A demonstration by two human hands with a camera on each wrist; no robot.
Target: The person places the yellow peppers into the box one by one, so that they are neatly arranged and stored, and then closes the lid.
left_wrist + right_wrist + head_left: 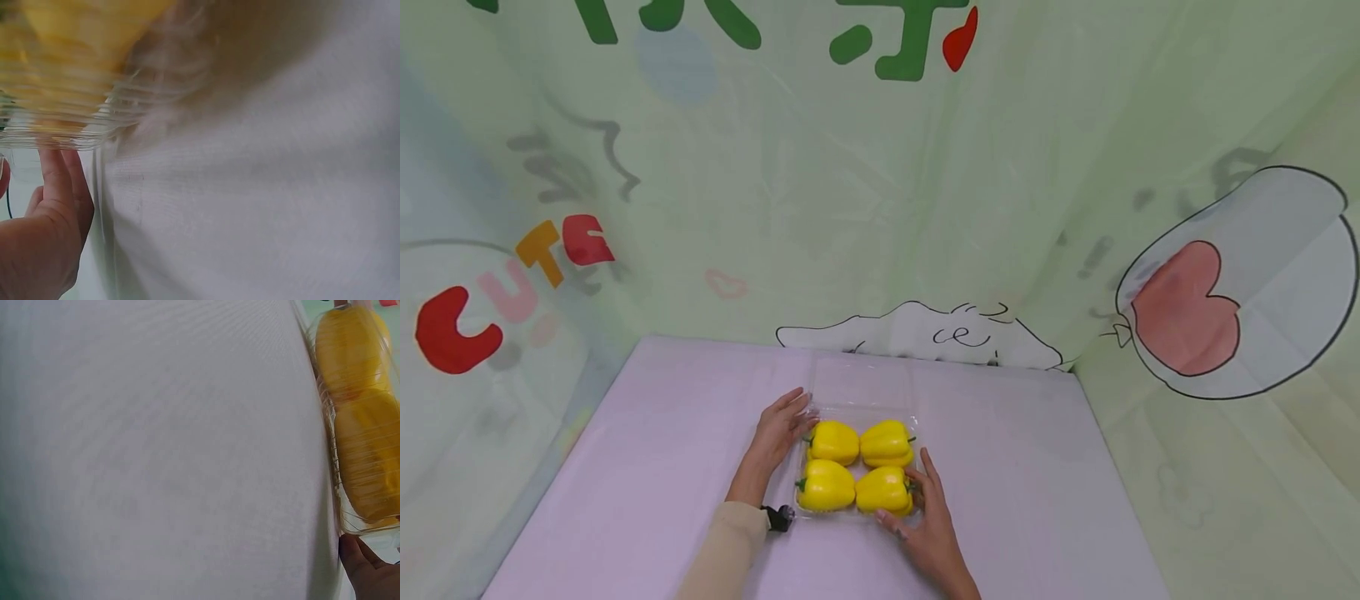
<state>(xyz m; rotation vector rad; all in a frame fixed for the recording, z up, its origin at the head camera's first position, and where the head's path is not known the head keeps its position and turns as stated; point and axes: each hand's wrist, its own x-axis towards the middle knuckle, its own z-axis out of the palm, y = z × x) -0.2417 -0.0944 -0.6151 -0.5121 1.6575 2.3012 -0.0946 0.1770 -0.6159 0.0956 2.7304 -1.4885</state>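
Note:
Several yellow bell peppers sit in two rows inside a clear plastic clamshell box, stems pointing outward. Its transparent lid is folded back, away from me. At the box's left side, toward the back, my left hand touches the wall with fairly straight fingers. The left wrist view shows fingers against the ribbed plastic. My right hand holds the near right corner, thumb in front and fingers curved along the right side beside a pepper. In the right wrist view, fingertips meet the box corner.
A pale lilac cloth-covered table lies under the box. Printed fabric walls rise behind it and on both sides. A black wrist device sits at the left sleeve, close to the box's near left corner.

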